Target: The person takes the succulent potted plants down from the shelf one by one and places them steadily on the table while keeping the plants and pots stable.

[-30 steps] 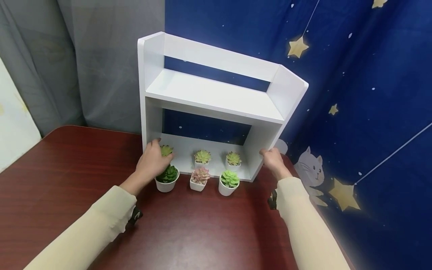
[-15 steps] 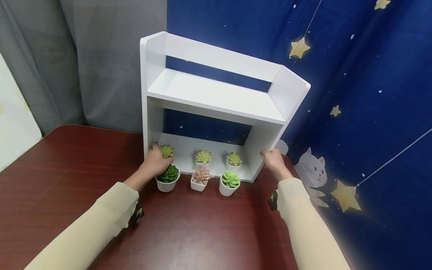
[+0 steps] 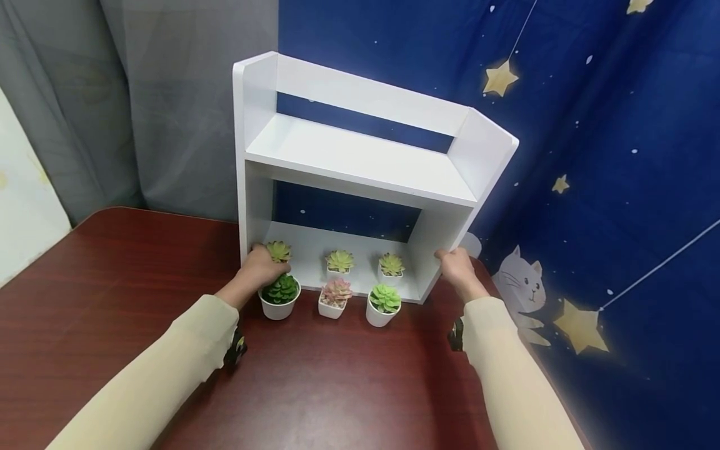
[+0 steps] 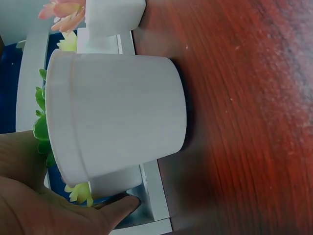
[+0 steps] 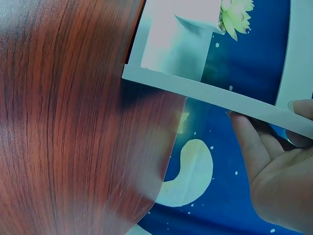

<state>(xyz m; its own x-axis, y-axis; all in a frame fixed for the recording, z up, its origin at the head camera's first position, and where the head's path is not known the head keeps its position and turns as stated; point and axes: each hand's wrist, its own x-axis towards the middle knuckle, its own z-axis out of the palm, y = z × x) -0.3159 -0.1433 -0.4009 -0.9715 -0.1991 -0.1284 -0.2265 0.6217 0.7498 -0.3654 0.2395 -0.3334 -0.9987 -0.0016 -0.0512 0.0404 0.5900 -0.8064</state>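
Left hand [image 3: 256,272] reaches in at the left end of the shelf [image 3: 360,156], thumb and fingers about a pale plant [image 3: 278,251] low inside it; from where I stand I can't tell whether they pinch. In front of the shelf are a dark plant [image 3: 281,290], a pink plant [image 3: 336,291] and a bright plant [image 3: 385,298]; right hand [image 3: 457,270] pinches the shelf's right side

On a reddish-brown table [image 3: 337,387], a white shelf [image 3: 360,153] is carrying three pale green succulents [image 3: 340,260] on its lower board [image 3: 306,247], while a dark green plant [image 3: 282,289], a pink plant [image 3: 336,292] and a bright green plant [image 3: 385,299] are sitting in front.
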